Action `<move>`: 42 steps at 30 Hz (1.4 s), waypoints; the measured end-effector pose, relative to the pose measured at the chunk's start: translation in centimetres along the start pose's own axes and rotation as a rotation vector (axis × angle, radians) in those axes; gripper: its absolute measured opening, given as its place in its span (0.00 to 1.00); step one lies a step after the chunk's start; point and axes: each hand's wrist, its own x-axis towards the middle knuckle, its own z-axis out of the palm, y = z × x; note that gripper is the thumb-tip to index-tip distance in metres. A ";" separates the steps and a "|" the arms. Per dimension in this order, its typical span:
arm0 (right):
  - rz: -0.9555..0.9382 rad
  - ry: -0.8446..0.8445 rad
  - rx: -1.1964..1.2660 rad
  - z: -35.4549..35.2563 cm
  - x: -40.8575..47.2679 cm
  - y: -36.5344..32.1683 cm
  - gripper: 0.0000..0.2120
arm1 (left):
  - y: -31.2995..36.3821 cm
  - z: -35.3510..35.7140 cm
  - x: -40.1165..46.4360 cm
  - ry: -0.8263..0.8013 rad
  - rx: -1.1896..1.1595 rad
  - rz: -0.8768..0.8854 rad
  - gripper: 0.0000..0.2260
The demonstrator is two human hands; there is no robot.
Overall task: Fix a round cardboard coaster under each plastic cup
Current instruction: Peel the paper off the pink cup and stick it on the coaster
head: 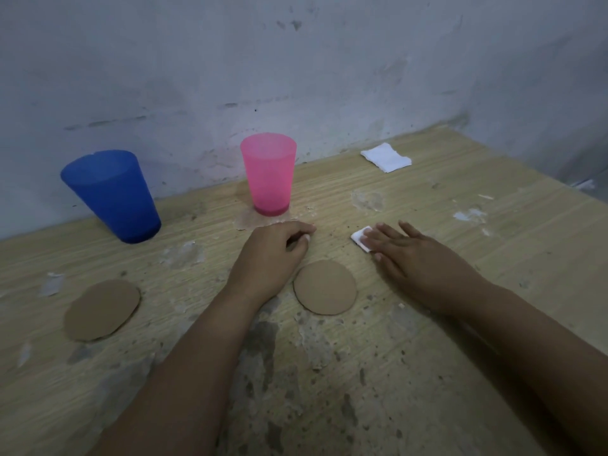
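on scuffed wood table, right hand fingers spread flat on small white square pad; left hand curled beside round cardboard coaster.

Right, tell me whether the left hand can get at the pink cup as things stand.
Probably yes. The left hand rests on the table just in front of the pink cup, with only bare tabletop between them. The cup stands upright and apart from the blue cup.
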 end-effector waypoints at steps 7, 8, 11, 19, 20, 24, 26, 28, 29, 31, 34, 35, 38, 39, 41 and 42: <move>0.084 -0.004 0.122 0.8 5.4 -1.4 0.21 | 0.1 0.0 -0.1 -0.003 0.002 0.010 0.11; 0.086 -0.002 0.157 0.9 5.9 -1.5 0.21 | 0.0 0.0 -0.1 -0.001 0.015 0.013 0.11; 0.053 0.032 0.258 1.2 5.7 -1.7 0.21 | -0.3 0.1 0.1 -0.014 0.106 0.015 0.14; -0.025 0.007 0.166 0.3 1.7 -0.2 0.25 | -0.2 0.2 0.1 -0.109 0.235 0.030 0.16; -0.007 0.016 0.153 0.2 2.1 -0.3 0.23 | -0.3 0.2 0.1 -0.113 0.246 0.034 0.16; 0.034 0.078 0.118 0.8 5.3 -2.1 0.20 | -0.3 0.2 0.1 -0.108 0.240 0.041 0.16; 0.032 0.069 0.150 1.0 6.2 -2.9 0.20 | -0.2 0.1 0.1 -0.104 0.242 0.046 0.16; -0.008 0.052 0.169 1.0 5.8 -3.2 0.21 | -0.3 0.1 0.1 -0.105 0.241 0.045 0.17; -0.033 0.035 0.168 0.8 5.1 -3.2 0.22 | -0.2 0.1 0.1 -0.107 0.241 0.043 0.17; -0.071 0.021 0.157 0.4 3.4 -2.6 0.26 | -0.3 0.1 0.1 -0.110 0.236 0.037 0.17; -0.039 0.039 0.107 0.0 1.6 -1.0 0.33 | -0.3 0.2 0.1 -0.107 0.227 0.028 0.17; -0.028 0.055 0.070 -0.1 1.7 -0.7 0.32 | -0.3 0.2 0.1 -0.099 0.228 0.030 0.17; 0.003 0.063 -0.008 0.0 3.9 -0.9 0.26 | -0.2 0.2 0.0 -0.081 0.242 0.031 0.17; 0.011 0.073 -0.001 0.2 5.0 -1.3 0.25 | -0.3 0.2 0.1 -0.080 0.250 0.029 0.17; 0.025 0.084 0.021 0.4 6.6 -2.1 0.29 | -0.3 0.2 0.1 -0.082 0.257 0.029 0.18; 0.037 0.091 0.031 0.4 7.0 -2.4 0.31 | -0.3 0.2 0.1 -0.083 0.256 0.028 0.18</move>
